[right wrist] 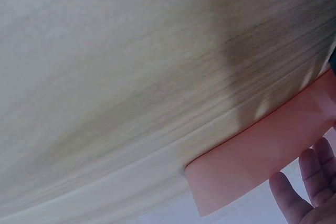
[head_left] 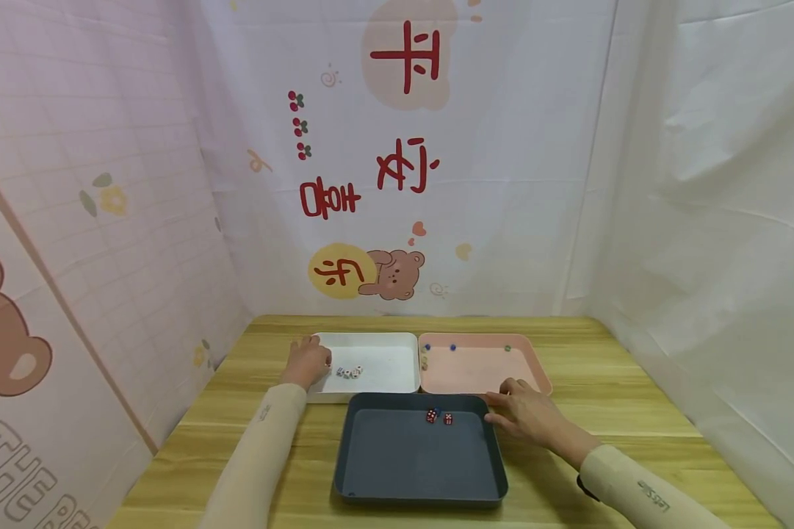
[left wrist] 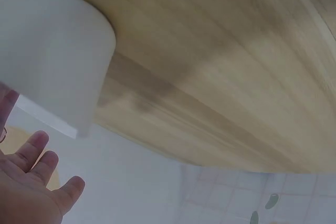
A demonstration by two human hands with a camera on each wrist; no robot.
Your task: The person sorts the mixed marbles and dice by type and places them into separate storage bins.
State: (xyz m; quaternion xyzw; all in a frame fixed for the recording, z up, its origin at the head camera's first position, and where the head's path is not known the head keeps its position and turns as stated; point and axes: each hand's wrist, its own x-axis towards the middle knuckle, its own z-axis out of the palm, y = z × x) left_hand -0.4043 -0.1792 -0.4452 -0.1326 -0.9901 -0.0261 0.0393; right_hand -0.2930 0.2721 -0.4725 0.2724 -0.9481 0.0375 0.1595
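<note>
My left hand (head_left: 307,361) reaches over the left edge of the white tray (head_left: 393,353), fingers bent down toward its inside. Close to the fingertips lie several white dice (head_left: 349,372). In the left wrist view, three fingers (left wrist: 44,166) show spread beside the white tray's wall (left wrist: 58,45); thumb and fingertips nearest the dice are hidden, so I cannot tell whether they pinch one. My right hand (head_left: 527,411) is at the dark grey tray's (head_left: 423,459) far right corner, beside the pink tray (head_left: 476,375). Its fingers (right wrist: 310,177) are loosely extended along the pink tray's wall (right wrist: 252,161).
Two red dice, one (head_left: 448,419) set slightly apart, and a blue piece (head_left: 438,411) lie at the grey tray's far side. Small blue pieces (head_left: 452,347), yellowish ones (head_left: 424,360) and a green one (head_left: 507,348) are in the pink tray. Printed cloth (head_left: 502,220) hangs behind the wooden table (head_left: 588,367).
</note>
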